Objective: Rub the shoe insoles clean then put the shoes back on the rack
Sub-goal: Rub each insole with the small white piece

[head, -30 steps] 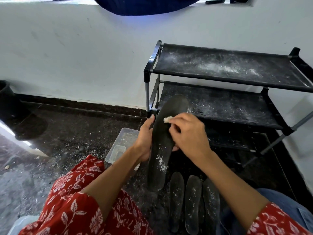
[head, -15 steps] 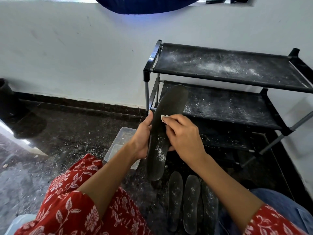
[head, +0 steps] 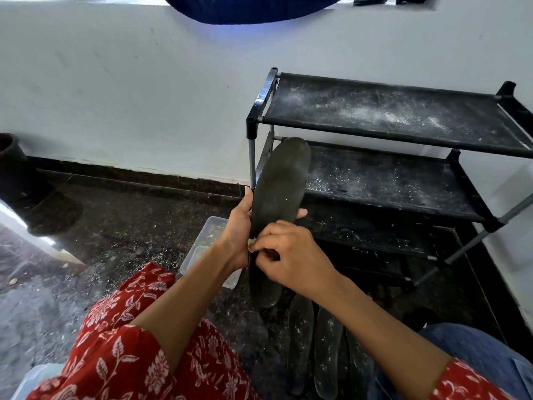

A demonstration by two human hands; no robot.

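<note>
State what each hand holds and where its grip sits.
The left hand holds the dark insole around its middle, from the left edge. The right hand pinches a small whitish wad at its fingertips, against the insole.
</note>
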